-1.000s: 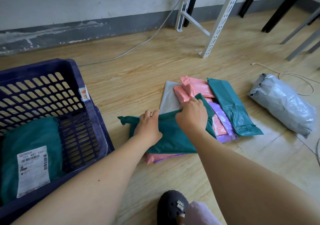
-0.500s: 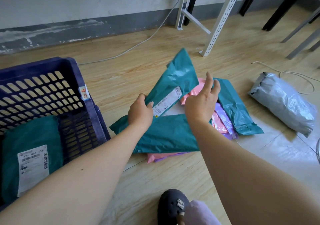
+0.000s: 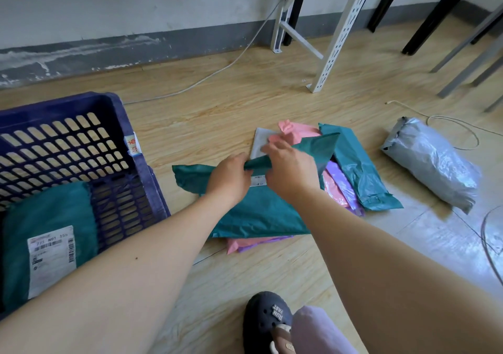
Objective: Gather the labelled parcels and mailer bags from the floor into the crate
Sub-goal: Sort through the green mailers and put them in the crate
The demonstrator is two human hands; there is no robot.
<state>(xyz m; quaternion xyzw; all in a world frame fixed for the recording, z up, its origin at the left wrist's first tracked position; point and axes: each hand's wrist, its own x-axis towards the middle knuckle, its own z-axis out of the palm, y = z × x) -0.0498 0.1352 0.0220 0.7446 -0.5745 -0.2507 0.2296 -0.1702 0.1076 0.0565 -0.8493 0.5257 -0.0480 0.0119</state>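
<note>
A dark blue slotted crate [image 3: 114, 124] stands on the floor at the left, with a green labelled mailer bag [image 3: 51, 212] inside it. A pile of mailer bags lies in the middle of the floor. On top is a green mailer bag [image 3: 253, 212], its far end folded over toward me. My left hand [image 3: 231, 176] and my right hand [image 3: 288, 168] both grip that folded flap. Under it lie pink bags [image 3: 294, 133], a purple bag [image 3: 340, 182], a grey-white flat bag [image 3: 258, 144] and another green bag [image 3: 359, 174]. A grey stuffed parcel [image 3: 432, 160] lies apart at the right.
White slotted shelf uprights [image 3: 337, 37] and dark table legs [image 3: 438, 13] stand behind the pile. A white cable [image 3: 223, 70] runs along the floor by the wall, another cable [image 3: 460, 124] loops near the grey parcel. My shoe [image 3: 268, 318] is at the bottom.
The top green bag's far end was lifted upright, showing its label, and is now folded down toward me. My right hand, open half a second ago, has closed on the flap beside my left hand.
</note>
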